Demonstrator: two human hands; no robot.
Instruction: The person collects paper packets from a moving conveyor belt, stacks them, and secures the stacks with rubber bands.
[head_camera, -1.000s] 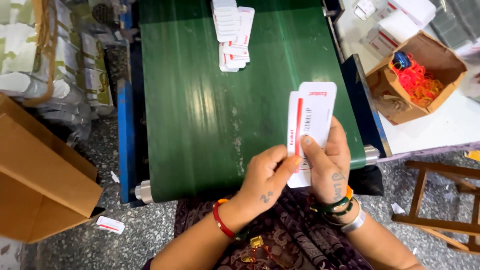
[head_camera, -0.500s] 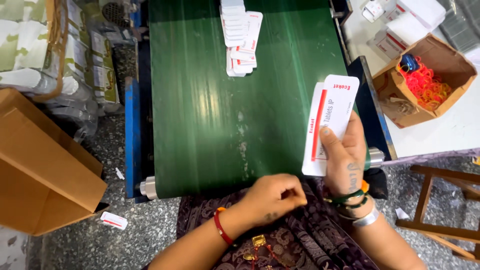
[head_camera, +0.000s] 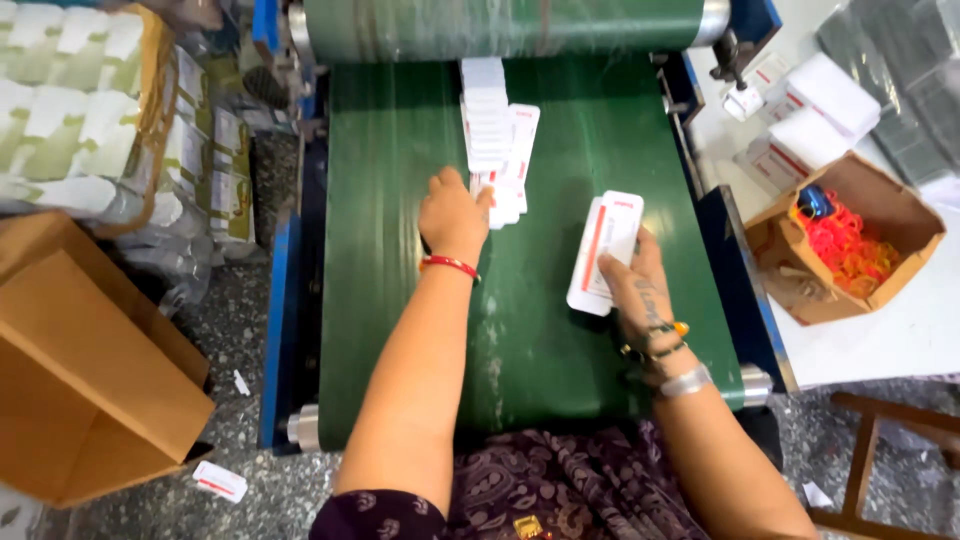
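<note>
My left hand, which a moment ago was curled near my lap, now reaches out over the green belt, its fingers touching the row of white cards lying there. My right hand has dropped lower, its fingers clasped around a small stack of cards just above the belt. To the right, an open cardboard box holds red rubber bands and something blue.

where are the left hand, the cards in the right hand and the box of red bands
left hand (head_camera: 453, 215), head view, back of the hand
cards (head_camera: 603, 250), head view, face of the top white card
box (head_camera: 905, 218), head view, right cardboard wall
</note>
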